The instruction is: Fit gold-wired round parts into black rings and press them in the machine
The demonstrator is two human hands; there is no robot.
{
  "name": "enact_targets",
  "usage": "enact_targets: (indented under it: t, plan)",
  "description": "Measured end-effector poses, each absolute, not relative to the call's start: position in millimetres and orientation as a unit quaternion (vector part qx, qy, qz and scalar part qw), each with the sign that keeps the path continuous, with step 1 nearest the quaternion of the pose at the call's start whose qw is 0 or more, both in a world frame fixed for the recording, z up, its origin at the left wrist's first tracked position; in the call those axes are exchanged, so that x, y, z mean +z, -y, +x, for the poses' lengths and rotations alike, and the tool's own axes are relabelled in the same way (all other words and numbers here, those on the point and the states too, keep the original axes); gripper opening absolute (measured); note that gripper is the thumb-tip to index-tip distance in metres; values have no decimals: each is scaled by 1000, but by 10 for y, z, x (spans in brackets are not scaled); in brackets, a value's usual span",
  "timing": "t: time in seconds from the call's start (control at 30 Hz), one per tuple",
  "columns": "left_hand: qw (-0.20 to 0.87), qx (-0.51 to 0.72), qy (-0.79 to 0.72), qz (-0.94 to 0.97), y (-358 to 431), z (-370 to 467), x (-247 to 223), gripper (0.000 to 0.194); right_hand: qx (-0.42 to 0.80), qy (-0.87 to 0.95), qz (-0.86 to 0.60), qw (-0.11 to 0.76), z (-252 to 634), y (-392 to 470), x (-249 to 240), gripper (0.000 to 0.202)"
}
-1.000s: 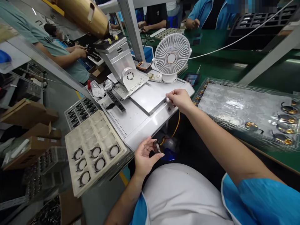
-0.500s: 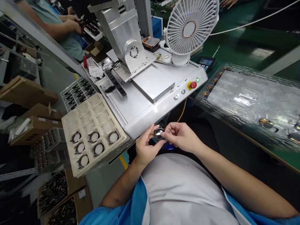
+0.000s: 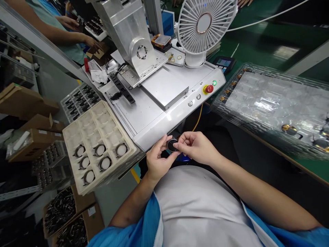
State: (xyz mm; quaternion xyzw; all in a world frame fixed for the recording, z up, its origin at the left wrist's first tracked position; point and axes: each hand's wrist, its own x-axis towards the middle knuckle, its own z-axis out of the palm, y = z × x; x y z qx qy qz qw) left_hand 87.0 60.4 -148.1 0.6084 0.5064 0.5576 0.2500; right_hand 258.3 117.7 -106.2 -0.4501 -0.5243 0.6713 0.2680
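Between both hands is a round watch case (image 3: 171, 145) with a dark, glossy face, held just in front of the machine's front edge. My left hand (image 3: 159, 156) grips its rim from the left, thumb below and fingers above. My right hand (image 3: 195, 147) pinches the right side of the same case, its thumb lying on the face. To the left, a cream tray (image 3: 110, 128) carries several round watch cases (image 3: 105, 163) with pale discs in them; its upper pockets hold none.
A silver machine (image 3: 154, 133) with a red stop button (image 3: 209, 89) stands ahead, a white fan (image 3: 204, 24) on it. At right are stacked clear trays (image 3: 269, 99) with round parts. Cardboard boxes (image 3: 86, 219) lie lower left. A co-worker's hands (image 3: 92, 43) show upper left.
The case's face has turned from a bright reflection to dark as it tilted slightly. Both hands keep their hold. The co-worker's hands at upper left have moved apart. The whole view has shifted slightly.
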Motion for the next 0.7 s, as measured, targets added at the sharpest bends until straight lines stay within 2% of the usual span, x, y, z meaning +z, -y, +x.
enact_targets:
  t: [0.17, 0.3, 0.37, 0.43, 0.53, 0.6, 0.7]
  plan:
    - [249, 561, -509, 604, -596, 866, -1522, 73, 653, 519, -462, 303, 2539, -1179, -1140, 32]
    - [257, 546, -490, 629, -576, 853, -1578, 77, 727, 469, -408, 292, 2605, -1197, -1158, 42]
    - [264, 537, -474, 646, -579, 824, -1611, 79, 698, 471, -423, 335, 2836, -1258, -1149, 45]
    - [273, 546, -460, 644, -602, 781, -1655, 75, 587, 482, -491, 428, 3273, -1338, -1133, 43]
    - [295, 566, -448, 626, -641, 719, -1727, 65, 310, 454, -638, 539, 4243, -1387, -1123, 36]
    - [309, 565, -450, 619, -655, 693, -1763, 61, 118, 400, -745, 520, 4932, -1334, -1160, 27]
    - [317, 551, -442, 633, -680, 671, -1787, 54, -29, 311, -876, 368, 5721, -1148, -1309, 16]
